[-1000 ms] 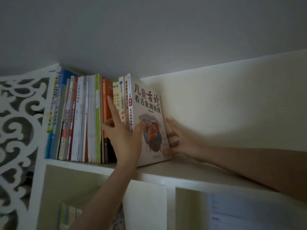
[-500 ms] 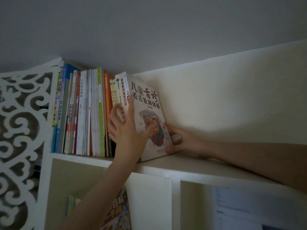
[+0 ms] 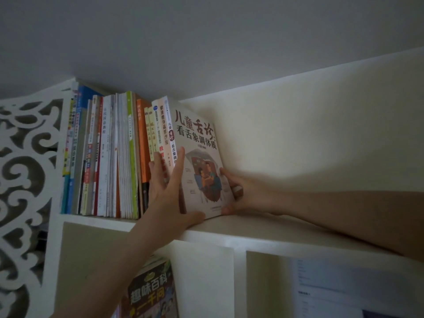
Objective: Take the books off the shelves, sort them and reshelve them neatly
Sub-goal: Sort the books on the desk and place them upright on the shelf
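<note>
A row of upright books [image 3: 110,157] fills the left part of the top shelf [image 3: 263,230]. The rightmost one is a beige book [image 3: 197,134] with a red and black Chinese title; it leans slightly left against its neighbours. My left hand [image 3: 167,198] lies on the spines of the last few books, with the index finger along the beige book's spine and the thumb under its lower front corner. My right hand [image 3: 245,191] reaches in from the right and clasps the cover's far edge, thumb at the bottom.
A white fretwork side panel [image 3: 23,180] bounds the shelf on the left. The ceiling is close above the books. In the compartment below stands a dark illustrated book [image 3: 151,292], with a white divider [image 3: 206,278] beside it and a printed sheet [image 3: 332,292] further right.
My left hand has slid right from the orange and yellow spines onto the beige book, and its thumb has dropped to the bottom edge. My right hand has stayed at the far edge.
</note>
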A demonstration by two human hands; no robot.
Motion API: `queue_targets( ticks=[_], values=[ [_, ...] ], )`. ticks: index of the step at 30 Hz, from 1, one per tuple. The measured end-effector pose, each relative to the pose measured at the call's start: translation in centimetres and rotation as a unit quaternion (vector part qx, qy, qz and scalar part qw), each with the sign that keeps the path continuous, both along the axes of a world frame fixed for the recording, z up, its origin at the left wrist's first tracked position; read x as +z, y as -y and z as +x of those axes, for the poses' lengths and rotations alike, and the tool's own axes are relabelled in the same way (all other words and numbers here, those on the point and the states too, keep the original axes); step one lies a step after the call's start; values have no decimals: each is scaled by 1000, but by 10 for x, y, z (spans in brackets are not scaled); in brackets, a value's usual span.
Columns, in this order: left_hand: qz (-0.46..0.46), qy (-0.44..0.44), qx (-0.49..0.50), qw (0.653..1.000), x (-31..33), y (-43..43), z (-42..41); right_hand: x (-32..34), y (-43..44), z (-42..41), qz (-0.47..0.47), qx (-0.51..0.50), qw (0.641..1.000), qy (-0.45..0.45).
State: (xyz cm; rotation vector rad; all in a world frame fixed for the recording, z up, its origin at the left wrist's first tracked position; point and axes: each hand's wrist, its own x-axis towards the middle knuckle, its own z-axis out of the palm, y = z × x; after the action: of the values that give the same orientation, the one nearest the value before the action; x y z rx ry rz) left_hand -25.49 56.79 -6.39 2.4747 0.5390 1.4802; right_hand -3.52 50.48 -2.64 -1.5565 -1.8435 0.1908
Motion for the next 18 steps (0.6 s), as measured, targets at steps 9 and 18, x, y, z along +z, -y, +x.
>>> queue_targets(
  ticks=[9,18],
  values=[
    [2,-44,103,994,6,11,3,1,-10,-19,39,-126,982,138],
    [-28,-40,225,973,11,13,15,2,-21,-22,25,-137,986,93]
  ],
)
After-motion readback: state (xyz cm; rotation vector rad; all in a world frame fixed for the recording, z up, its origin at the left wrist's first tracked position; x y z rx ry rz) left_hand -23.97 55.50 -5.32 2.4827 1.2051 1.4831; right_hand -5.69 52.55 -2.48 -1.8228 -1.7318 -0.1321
